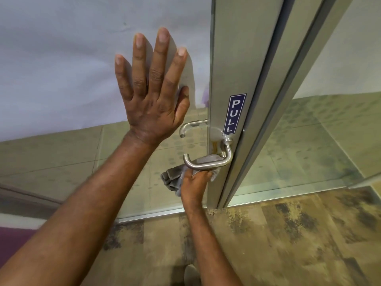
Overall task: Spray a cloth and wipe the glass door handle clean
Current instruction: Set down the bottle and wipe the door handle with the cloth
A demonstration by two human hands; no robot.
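Right now we have our left hand [152,93] flat on the glass door panel [61,58], fingers straight and spread, palm against the frosted upper part of the glass, just left of the metal door frame [233,58]. Our right hand [194,183] sits lower, fingers curled round a grey cloth [172,179], gripping it. We hold the cloth up against the underside of the steel lever handle [206,163]; a fold of cloth also shows behind the lever, between it and the frame, so the cloth wraps part of the bar. The rest of the cloth bunches out to the left of our fingers and hangs free.

The handle is mounted on the frame's edge, its grip running left and ending in a curved return. Just above its mount sits a blue PULL sticker [235,113], set vertically on the frame. A second lever handle [190,127] shows through the clear lower glass, on the far side of the door, just below our left wrist.

Beyond the glass we see pale floor tiles [51,153]. On our side the floor is mottled brown carpet [288,234]. A shoe tip [190,273] shows at the bottom edge, between our forearms. No containers in view.
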